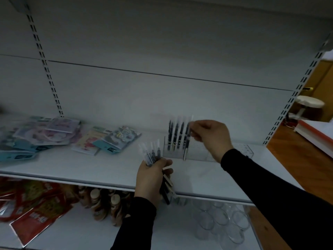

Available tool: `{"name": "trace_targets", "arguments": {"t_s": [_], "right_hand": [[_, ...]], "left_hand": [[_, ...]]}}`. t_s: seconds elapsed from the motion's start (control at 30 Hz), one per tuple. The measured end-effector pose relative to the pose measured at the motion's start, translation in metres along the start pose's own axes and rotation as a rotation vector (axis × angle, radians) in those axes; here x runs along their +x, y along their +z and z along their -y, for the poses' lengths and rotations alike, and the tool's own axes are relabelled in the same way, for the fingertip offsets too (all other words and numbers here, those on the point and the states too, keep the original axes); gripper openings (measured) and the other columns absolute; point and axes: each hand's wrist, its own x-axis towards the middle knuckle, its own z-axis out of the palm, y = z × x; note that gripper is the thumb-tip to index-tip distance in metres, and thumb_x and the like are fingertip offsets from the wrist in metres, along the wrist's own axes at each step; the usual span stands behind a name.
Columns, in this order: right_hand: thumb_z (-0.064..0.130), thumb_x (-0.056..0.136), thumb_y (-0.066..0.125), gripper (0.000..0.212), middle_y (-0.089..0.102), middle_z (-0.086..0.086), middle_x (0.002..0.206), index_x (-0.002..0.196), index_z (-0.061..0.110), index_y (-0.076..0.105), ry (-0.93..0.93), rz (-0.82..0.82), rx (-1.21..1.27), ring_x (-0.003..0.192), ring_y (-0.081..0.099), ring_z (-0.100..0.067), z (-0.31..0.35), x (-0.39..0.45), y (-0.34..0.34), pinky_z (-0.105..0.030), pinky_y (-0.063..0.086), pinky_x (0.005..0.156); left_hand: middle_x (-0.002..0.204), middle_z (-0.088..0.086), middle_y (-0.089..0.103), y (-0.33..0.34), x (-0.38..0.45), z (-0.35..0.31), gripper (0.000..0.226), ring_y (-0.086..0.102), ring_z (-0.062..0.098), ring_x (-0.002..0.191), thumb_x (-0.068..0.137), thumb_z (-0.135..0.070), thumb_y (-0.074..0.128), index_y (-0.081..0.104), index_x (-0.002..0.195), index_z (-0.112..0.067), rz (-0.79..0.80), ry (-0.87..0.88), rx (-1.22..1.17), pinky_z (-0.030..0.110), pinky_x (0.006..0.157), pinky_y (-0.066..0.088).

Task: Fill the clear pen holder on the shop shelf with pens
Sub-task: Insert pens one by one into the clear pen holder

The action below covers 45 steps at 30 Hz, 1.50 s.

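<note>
Now the right hand's fingers pinch one pen near its top, its long axis upright, tip already down inside the holder, just right of the four pens standing there. The right hand hangs directly above the holder and is the nearer one. Left of the holder and nearer the shelf edge, the left hand has its fingers curled round a bundle of wrapped pens, tops fanned upward. Most of the holder, to the pen's right, looks unfilled.
</note>
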Motion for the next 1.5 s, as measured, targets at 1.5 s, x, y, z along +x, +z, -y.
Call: {"name": "trace_targets", "arguments": {"t_s": [1.5], "right_hand": [[0.036,0.087,0.069,0.015,0.073,0.004,0.084,0.083,0.023,0.074,0.068,0.317,-0.176,0.081,0.071,-0.020,-0.032,-0.044,0.017,-0.035,0.060,0.082]], "left_hand": [[0.089,0.012,0.074,0.007,-0.010,0.002,0.013,0.063,0.023,0.069,0.086,-0.003,0.062,0.071,0.095,-0.006,0.098,-0.035,0.059,0.032,0.066,0.050]]}}
